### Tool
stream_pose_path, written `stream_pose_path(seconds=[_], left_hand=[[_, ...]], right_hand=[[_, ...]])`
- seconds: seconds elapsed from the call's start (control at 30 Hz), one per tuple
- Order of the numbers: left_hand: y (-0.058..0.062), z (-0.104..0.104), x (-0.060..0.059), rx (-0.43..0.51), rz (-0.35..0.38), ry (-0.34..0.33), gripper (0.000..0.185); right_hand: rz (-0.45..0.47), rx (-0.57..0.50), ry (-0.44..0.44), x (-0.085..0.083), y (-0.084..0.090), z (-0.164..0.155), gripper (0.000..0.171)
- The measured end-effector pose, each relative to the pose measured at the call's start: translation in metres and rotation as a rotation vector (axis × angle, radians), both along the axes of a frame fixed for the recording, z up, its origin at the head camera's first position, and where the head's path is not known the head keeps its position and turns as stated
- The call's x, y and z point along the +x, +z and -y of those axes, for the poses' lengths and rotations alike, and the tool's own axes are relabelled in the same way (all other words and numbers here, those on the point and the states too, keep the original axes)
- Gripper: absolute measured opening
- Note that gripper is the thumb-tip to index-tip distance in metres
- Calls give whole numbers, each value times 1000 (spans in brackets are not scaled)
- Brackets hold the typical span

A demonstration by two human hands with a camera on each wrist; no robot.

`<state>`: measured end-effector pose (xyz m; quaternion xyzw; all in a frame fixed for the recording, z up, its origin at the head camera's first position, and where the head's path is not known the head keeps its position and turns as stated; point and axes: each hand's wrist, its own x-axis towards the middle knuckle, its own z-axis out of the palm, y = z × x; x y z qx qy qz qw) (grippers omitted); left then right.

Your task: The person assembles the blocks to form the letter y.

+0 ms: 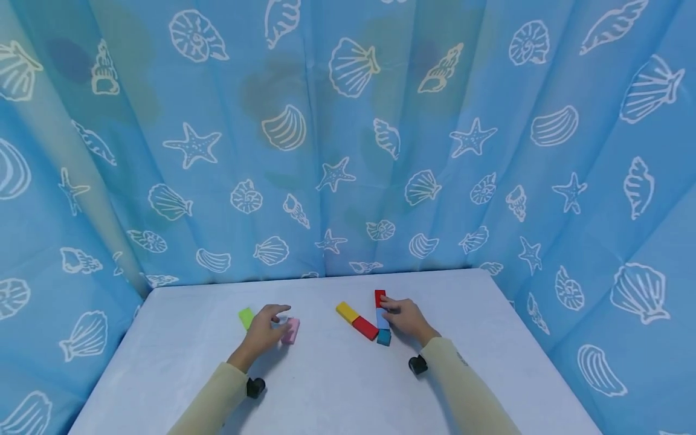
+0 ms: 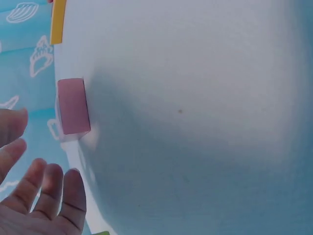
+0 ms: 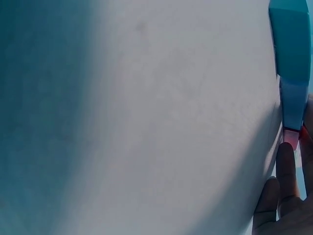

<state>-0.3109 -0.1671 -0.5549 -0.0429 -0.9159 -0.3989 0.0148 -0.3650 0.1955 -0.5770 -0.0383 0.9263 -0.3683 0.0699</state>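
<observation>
My left hand (image 1: 264, 331) hovers beside a pink block (image 1: 290, 331), its fingers loosely bent and apart. In the left wrist view, a gap shows between the fingers and the pink block (image 2: 73, 106). A lime green block (image 1: 246, 317) lies partly behind that hand. My right hand (image 1: 406, 317) touches a row of blocks from its right side: a red block (image 1: 379, 295) at the far end, a light blue block (image 1: 382, 319) in the middle and a teal block (image 1: 383, 337) nearest me. Its fingers look fairly straight beside the row in the right wrist view.
A yellow block (image 1: 347, 312) and another red block (image 1: 365, 328) lie end to end in a slanted line, which meets the row near the teal block. All rest on a white-covered table (image 1: 337, 386). A blue shell-print curtain (image 1: 326, 181) hangs behind and at the sides.
</observation>
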Motion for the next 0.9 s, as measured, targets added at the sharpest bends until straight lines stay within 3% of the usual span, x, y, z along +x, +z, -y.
stream_pose_path(seconds=[0.37, 0.6, 0.9], left_hand=[[-6, -6, 5, -41, 152, 7, 43], [-10, -12, 11, -69, 117, -23, 33], [-2, -24, 8, -90, 132, -84, 41]], right_hand=[[16, -17, -10, 4, -4, 3, 42], [17, -12, 2, 4, -4, 2, 42], [-2, -11, 6, -8, -1, -3, 43]])
